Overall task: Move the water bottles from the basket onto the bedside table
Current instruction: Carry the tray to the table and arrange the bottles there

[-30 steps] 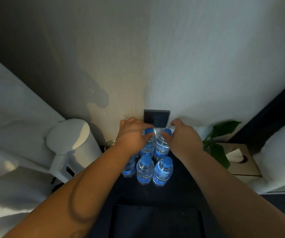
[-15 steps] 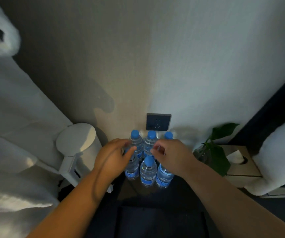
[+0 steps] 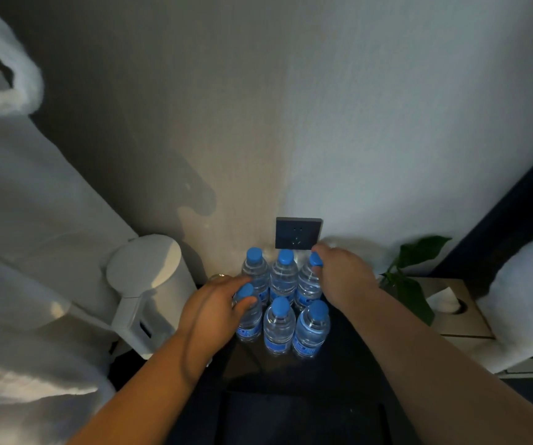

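We see 6 water bottles standing upright on the dark bedside table (image 3: 339,358), long axes vertical and blue caps pointing up, set in 2 rows of 3 against the wall just below a dark wall socket (image 3: 297,233). The back row holds the back-left bottle (image 3: 255,273), the back-middle bottle (image 3: 284,277) and the back-right bottle (image 3: 307,284); the front row holds the front-left bottle (image 3: 249,322), the front-middle bottle (image 3: 278,329) and the front-right bottle (image 3: 310,332). The bottles stand close together, neighbours touching or nearly so. Our left hand (image 3: 213,311) wraps the neck of the front-left bottle, fingers curled loosely around it just under the cap, thumb and forefinger pinching either side. Our right hand (image 3: 343,277) reaches to the back-right bottle, its fingertips closed on the cap from above; the palm hides most of that grip, so how tightly it presses we cannot tell. Each bottle is small, clear and ribbed, filled with water, with a blue label around its lower body. A white kettle (image 3: 149,290) stands left of the bottles, a green plant (image 3: 416,277) and a tissue box (image 3: 451,309) to the right, and white bedding (image 3: 27,252) fills the left side.
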